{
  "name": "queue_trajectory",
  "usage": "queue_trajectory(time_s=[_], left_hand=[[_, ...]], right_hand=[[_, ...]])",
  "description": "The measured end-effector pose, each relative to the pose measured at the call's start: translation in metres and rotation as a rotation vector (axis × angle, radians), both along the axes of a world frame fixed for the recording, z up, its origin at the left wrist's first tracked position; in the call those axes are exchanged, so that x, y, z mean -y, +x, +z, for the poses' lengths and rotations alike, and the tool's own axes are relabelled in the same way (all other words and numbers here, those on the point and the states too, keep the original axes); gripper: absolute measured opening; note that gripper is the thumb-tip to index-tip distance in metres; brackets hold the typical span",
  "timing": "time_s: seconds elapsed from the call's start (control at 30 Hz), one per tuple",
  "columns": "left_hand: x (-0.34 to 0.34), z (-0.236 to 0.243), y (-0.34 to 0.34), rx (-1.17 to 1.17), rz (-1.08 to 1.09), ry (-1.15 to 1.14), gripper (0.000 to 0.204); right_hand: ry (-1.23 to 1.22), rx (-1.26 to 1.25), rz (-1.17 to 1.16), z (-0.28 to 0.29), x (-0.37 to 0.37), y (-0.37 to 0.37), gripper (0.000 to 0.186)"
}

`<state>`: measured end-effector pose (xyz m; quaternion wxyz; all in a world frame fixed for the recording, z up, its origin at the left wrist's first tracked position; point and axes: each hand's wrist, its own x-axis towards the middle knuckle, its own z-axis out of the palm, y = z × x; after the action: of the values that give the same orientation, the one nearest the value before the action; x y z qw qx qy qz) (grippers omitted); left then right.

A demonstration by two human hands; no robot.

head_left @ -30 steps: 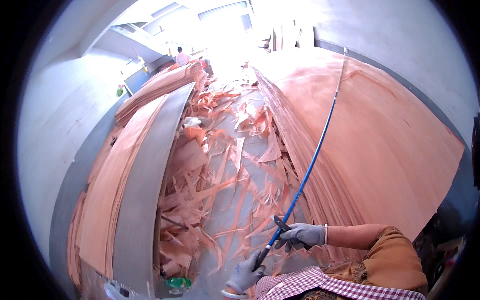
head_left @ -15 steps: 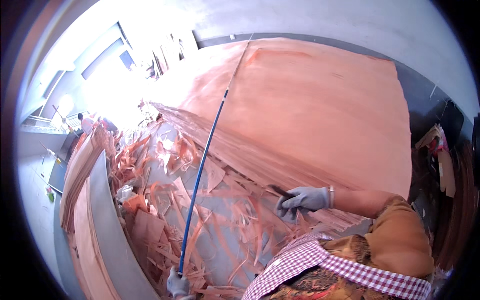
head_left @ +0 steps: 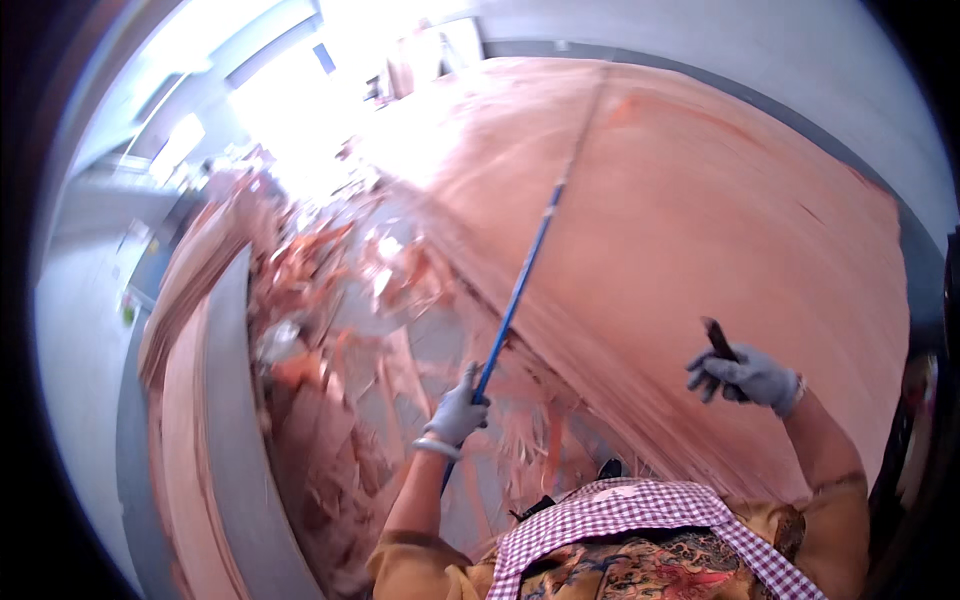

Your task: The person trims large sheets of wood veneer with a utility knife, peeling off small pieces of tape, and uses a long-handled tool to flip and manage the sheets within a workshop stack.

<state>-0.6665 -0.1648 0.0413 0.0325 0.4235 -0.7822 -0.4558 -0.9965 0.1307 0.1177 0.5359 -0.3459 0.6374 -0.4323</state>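
My left hand, in a grey glove, is closed around a long blue pole. The pole slants up and away over the large stack of thin reddish wood veneer sheets, its far part thin and pale. My right hand, also gloved in grey, is held above the near right part of the stack. Its fingers grip a short dark tool that sticks up past the thumb; blur and the glove hide its exact kind.
Torn veneer strips litter the grey floor left of the stack. Farther left, more veneer sheets lie beside a long grey board. A pale wall runs behind the stack, and bright light washes out the far left.
My left hand has risen and moved right with the pole. My right hand has moved right and up, off the stack's near edge to above its top. The view has shifted left.
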Motion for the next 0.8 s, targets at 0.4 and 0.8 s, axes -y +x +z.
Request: queue_trajectory(time_s=[0.4,0.8], left_hand=[[0.211,0.057,-0.114,0.146,-0.129,-0.294,0.076],[0.237,0.093,-0.516,-0.436,-0.829,-0.967,0.027]], right_hand=[[0.161,-0.775,-0.323,0.163,0.136,-0.240,0.032],[0.136,-0.398,-0.944,0.033,0.077,-0.420,0.024]])
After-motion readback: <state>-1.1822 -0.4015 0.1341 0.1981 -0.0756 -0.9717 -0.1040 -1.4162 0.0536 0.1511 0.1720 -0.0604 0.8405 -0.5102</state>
